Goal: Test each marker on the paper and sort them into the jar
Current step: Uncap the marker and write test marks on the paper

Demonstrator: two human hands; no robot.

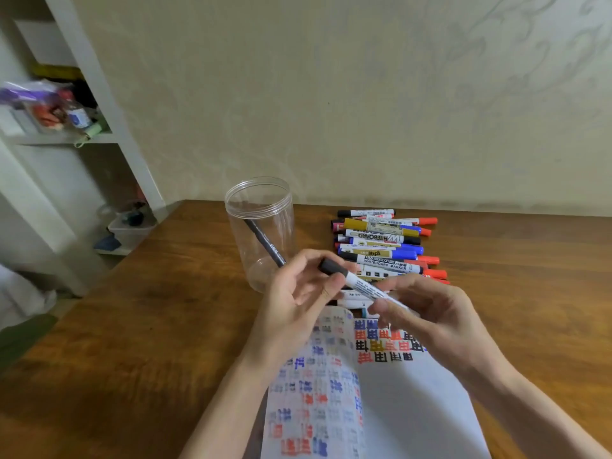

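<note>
Both my hands hold one white marker with a black cap (pixel 361 286) above the paper (pixel 414 402). My left hand (pixel 298 293) pinches the black cap end. My right hand (pixel 427 313) grips the white barrel. The paper lies on the wooden table (pixel 159 326) and carries rows of red, blue and black test marks. A clear plastic jar (pixel 261 207) stands open behind my left hand, with one black marker (pixel 265 243) leaning inside. A pile of several markers (pixel 384 243) with black, blue, red and gold bodies lies behind my right hand.
The table runs up to a pale wall at the back. A white shelf unit (pixel 99 104) with small items stands off the table's left edge, and a plastic bin (pixel 132 226) sits on the floor below it.
</note>
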